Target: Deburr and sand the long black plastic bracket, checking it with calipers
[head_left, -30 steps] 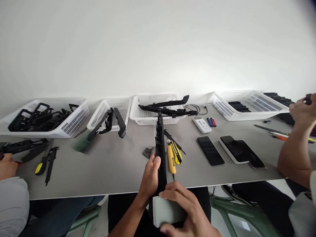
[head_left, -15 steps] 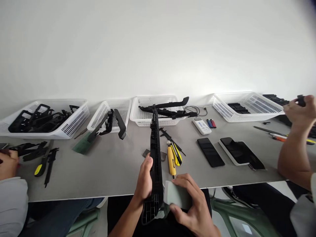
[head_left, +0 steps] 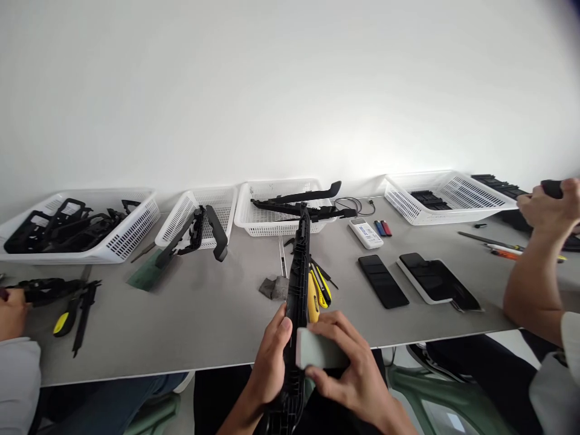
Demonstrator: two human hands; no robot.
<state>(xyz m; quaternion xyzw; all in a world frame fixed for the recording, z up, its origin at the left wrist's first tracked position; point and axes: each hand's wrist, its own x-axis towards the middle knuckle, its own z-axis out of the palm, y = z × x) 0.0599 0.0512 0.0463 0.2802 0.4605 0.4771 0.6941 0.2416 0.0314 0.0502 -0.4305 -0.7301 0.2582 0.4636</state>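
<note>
My left hand is closed around a long, ribbed black plastic trim piece, which points away from me over the table's front edge. In my right hand is a pale grey-green block, gripped between thumb and fingers. The block's left end lies against the right side of the trim piece, beside my left hand. Just beyond are a yellow-handled tool, a yellow utility knife and a crumpled grey scrap, partly behind the trim piece.
White baskets with black plastic parts line the wall. On the grey table lie a dark phone, a white device and a green sheet. Co-workers' hands are at both sides.
The trim piece has come nearer my body and tilted slightly right. The block and my right hand have moved up along it, and the block now touches its side.
</note>
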